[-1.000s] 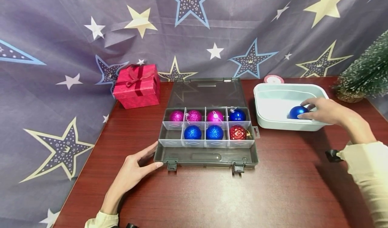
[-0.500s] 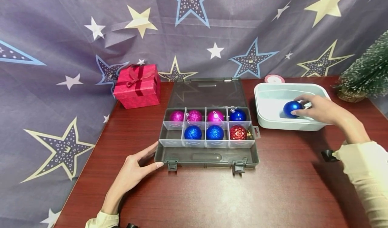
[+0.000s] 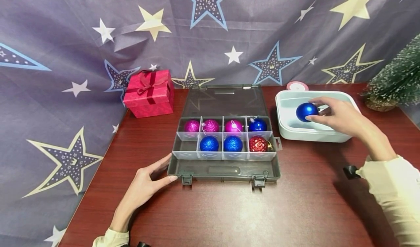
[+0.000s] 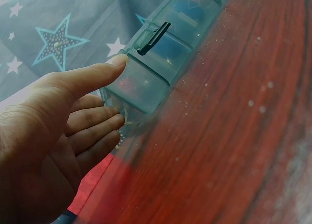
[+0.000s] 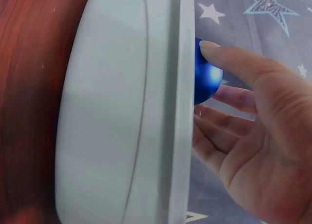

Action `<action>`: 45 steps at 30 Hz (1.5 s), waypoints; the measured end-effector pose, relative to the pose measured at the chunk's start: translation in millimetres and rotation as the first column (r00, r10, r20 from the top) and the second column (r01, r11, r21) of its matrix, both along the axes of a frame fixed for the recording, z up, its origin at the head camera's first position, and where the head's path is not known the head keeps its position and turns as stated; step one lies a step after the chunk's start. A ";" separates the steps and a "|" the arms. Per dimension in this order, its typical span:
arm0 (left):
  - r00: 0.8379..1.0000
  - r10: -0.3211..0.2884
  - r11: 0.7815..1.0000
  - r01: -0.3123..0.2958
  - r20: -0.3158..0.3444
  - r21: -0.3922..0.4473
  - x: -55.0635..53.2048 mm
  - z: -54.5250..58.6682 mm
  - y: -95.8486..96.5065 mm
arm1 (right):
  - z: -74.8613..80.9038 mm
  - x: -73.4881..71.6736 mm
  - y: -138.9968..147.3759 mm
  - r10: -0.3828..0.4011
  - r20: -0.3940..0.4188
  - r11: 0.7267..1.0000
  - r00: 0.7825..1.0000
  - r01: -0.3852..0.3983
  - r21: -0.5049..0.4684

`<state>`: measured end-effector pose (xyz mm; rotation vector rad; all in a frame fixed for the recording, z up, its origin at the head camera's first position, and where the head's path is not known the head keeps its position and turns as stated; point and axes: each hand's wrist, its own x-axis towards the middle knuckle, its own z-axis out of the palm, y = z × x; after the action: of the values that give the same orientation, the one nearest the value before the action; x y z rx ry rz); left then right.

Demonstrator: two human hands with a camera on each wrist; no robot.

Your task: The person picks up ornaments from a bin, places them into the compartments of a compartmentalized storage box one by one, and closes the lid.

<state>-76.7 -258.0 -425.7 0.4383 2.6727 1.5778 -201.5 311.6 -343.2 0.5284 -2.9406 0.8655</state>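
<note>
My right hand (image 3: 344, 118) pinches a smooth blue Christmas ball (image 3: 306, 112) between thumb and fingers. It holds the ball above the white plastic tub (image 3: 311, 135); in the right wrist view the tub wall hides part of the ball (image 5: 209, 73). At the front left corner of a dark see-through compartment box (image 3: 216, 170), my left hand (image 3: 142, 186) rests with its fingers extended along the side and the thumb at the front. Inside the box sit pink balls (image 3: 191, 126), glittery blue balls (image 3: 209, 144), a glossy blue ball (image 3: 257, 124) and a red ball (image 3: 257, 144).
The box's lid (image 3: 226, 101) lies folded back. A red gift box (image 3: 149, 93) stands back left. Behind the tub is a pink-and-white roll (image 3: 297, 86), and a small frosted tree (image 3: 393, 75) stands at the right. A star-patterned cloth (image 3: 210, 46) hangs behind the table.
My right hand has lifted the blue Christmas ball from low inside the tub and carried it leftward, toward the tub's left side. The left hand and the box have stayed put.
</note>
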 end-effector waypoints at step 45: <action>1.000 0.002 1.000 -0.002 0.000 -0.016 0.4 0.2 -0.3 | 10.8 1.6 -117.4 0.265 -0.048 0.937 0.963 -0.269 -0.223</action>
<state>-76.3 -258.3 -425.5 0.4350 2.6852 1.5556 -199.9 194.2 -332.4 0.9271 -2.7409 1.1978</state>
